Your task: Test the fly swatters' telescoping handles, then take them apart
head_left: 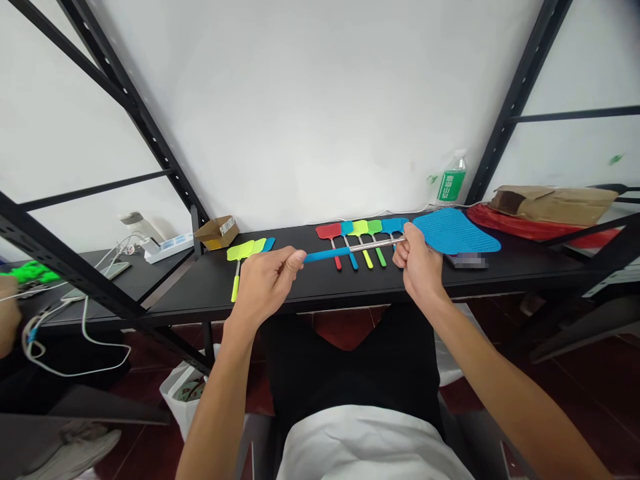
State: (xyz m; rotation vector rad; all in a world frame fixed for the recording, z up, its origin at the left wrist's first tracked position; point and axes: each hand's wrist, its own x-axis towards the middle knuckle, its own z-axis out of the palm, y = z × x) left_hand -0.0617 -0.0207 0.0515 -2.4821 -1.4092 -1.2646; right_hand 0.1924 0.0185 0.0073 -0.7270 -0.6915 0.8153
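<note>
- your left grip clasps the handle of the blue fly swatter; your right grip holds its metal rod beside the head, over the bench.
- pulling crooked could bend that slim rod; dipping it might knock the nearby row of swatters.
- its head looks broad and perforated.

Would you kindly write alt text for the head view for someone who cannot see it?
A blue fly swatter is held above a black table, left hand on its handle, right hand on its rod. Other swatters, a box and a bottle rest there.
</note>
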